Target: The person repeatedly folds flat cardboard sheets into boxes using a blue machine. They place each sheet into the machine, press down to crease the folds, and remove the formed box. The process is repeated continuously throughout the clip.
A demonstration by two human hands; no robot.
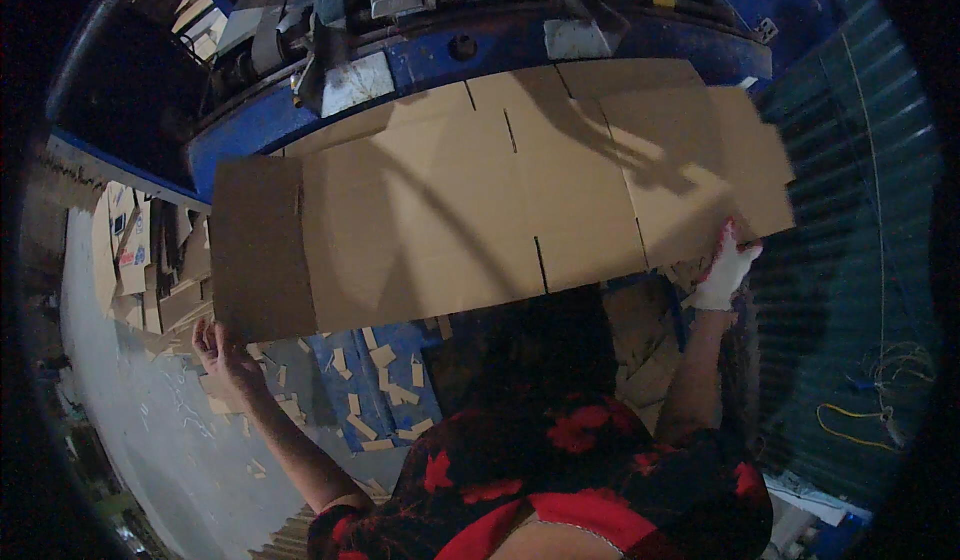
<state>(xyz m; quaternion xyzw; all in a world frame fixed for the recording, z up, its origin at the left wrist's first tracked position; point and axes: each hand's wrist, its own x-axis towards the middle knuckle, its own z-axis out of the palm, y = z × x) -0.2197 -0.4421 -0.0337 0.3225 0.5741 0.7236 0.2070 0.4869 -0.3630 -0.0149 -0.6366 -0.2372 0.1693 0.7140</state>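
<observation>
Thing: cardboard sheet (480,200), a flat, unfolded brown box blank.
Surface: plain, scored with fold lines and cut with short slots along both long edges.
Pose: spread wide and level, slightly tilted, its far edge over a blue machine.

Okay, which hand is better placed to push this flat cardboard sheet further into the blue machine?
Probably the right hand: gloved, it already grips the cardboard sheet at its near right edge, close to the blue machine. The bare left hand sits under the sheet's near left corner, farther back.
</observation>
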